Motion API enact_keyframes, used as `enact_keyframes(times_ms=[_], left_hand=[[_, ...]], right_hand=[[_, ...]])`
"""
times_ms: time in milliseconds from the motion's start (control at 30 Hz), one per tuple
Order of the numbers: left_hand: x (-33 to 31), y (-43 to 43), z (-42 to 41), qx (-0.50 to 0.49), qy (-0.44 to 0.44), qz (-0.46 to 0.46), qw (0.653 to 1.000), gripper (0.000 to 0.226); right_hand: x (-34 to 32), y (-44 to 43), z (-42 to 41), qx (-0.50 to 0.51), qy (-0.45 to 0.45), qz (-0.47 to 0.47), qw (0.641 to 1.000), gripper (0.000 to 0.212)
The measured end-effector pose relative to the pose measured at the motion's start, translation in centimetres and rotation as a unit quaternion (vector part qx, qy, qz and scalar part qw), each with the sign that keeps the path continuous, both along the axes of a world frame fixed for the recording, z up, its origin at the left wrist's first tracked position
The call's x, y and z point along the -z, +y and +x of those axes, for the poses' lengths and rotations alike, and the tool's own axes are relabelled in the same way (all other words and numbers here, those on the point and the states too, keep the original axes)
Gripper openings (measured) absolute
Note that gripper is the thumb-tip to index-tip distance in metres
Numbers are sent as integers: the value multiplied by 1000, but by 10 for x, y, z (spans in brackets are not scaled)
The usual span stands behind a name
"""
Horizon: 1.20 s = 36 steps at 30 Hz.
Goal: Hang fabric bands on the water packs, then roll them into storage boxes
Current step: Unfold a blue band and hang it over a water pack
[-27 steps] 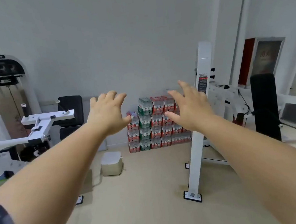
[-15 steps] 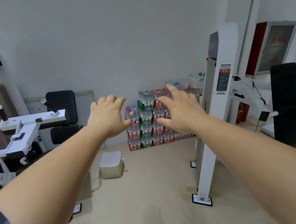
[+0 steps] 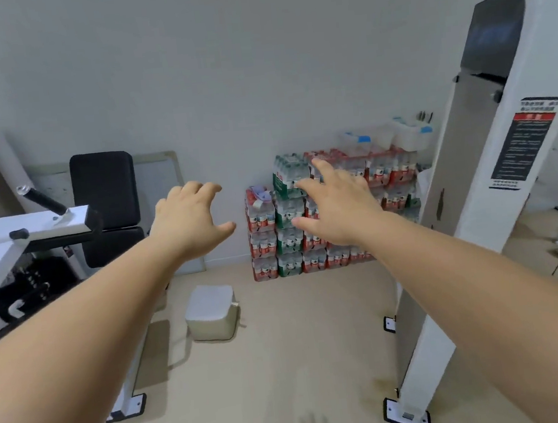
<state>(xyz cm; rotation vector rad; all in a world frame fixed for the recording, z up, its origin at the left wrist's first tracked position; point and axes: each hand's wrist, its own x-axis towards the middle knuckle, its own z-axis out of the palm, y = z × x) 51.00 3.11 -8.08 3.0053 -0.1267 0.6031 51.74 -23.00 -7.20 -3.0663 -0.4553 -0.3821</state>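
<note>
Floor (image 3: pixel 302 346): a bare beige strip runs from the camera up to the water packs (image 3: pixel 287 241), bounded on either side by gym equipment.
White upright (image 3: pixel 475 190): right of the water packs and nearer the camera; its footplates stand on the strip's right edge.
Bench machine (image 3: pixel 31 230): left of the water packs, with its base foot on the strip's left edge.
Water packs: shrink-wrapped bottles with red and green labels, stacked in stepped columns against the wall; the leftmost column is the lowest.
Pale box (image 3: pixel 211 313): on the floor, in front of and left of the packs, apart from them.
Left hand (image 3: pixel 189 220): raised left of the packs, fingers loosely spread, holding nothing.
Right hand (image 3: pixel 335 205): raised in front of the packs, fingers straight and spread, holding nothing.
Lilac item (image 3: pixel 261 192): on top of the lowest column, too blurred to name.
</note>
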Motion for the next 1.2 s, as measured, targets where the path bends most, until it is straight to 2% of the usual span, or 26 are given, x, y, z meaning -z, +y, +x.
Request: enact_keyframes(times_ms=[433,767,1200], left_hand=[[77,52,289,62,61,92,992,72],[106,86,508,82,121,52,988,73],[182,44,774,26,211,19,977,71]], right_hand=[[67,55,283,21,71,12,997,73],[109,96,489,66,142,40,987,73],[192,54,771,27,214,56,975,78]])
